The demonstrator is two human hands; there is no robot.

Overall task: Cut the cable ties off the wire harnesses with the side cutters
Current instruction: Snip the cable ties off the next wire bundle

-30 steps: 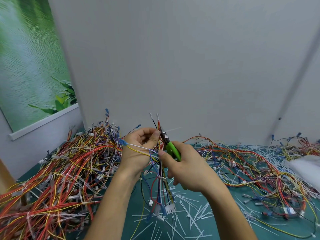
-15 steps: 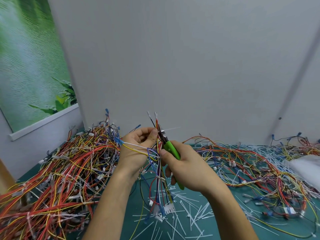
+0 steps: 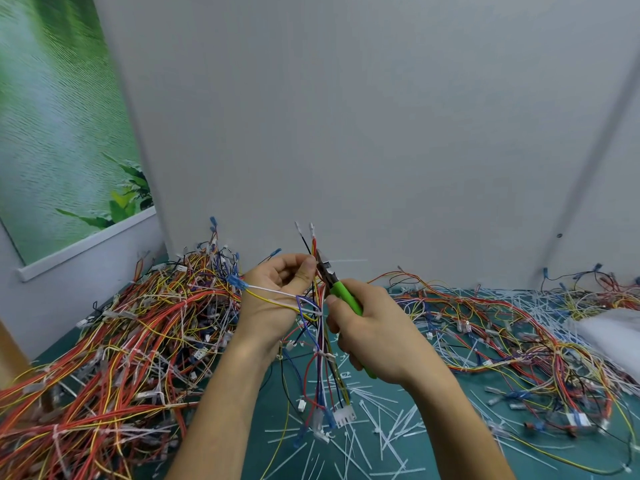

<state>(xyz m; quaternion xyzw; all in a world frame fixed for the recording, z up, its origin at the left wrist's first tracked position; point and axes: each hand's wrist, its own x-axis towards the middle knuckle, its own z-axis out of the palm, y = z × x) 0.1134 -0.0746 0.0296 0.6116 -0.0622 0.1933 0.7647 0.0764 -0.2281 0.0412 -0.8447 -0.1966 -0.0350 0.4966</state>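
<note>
My left hand [image 3: 277,299] pinches a wire harness [image 3: 320,341] upright above the table; its red, black, blue and yellow wires hang down to white connectors [image 3: 343,415]. My right hand [image 3: 374,334] grips green-handled side cutters [image 3: 337,287], whose jaws sit against the harness just beside my left thumb. A thin white cable tie tail [image 3: 346,260] sticks out to the right of the jaws. Another white tie [image 3: 323,354] wraps the bundle lower down.
A big heap of tied harnesses [image 3: 114,344] fills the left of the green table [image 3: 450,445]. Looser harnesses [image 3: 512,334] spread across the right. Several cut white ties [image 3: 377,427] litter the mat in front. A white bag [image 3: 613,337] lies at the right edge. Grey wall behind.
Both hands and the harness have shifted slightly; the cutter jaws stay at the same spot on the bundle by my left thumb.
</note>
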